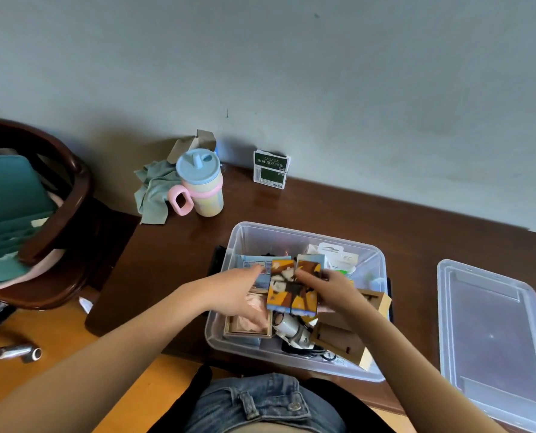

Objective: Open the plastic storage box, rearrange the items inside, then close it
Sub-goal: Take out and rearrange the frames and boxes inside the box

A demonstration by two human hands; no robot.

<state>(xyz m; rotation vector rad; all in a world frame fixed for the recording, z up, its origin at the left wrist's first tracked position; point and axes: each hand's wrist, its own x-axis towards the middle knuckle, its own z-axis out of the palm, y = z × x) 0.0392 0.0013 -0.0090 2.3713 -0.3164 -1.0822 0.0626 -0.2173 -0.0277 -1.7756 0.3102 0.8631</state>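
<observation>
**Rearranging in progress: box open, lid off**

On the far left stands a chair (pixel 41 195). A cloth (pixel 154 192) and a cup (pixel 201 182) sit at the back left of the table (pixel 323 207), well clear of the work; a green carton (pixel 270 169) stands against the wall.

The left hand (pixel 241 295) and right hand (pixel 332 292) each grip one side of a pair of picture boxes (pixel 295 285), fingers curled round them, held above the open box (pixel 295 301). The box rests at the near table edge, close to the person's lap. Beneath the hands lie wooden frames, a cable and paper packs, tightly crowded; free room inside is scarce.

The lid (pixel 495 332) lies flat to the right, apart from the box, near the table's right edge.

Opening is done. Rearranging is underway. Closing is left.
</observation>
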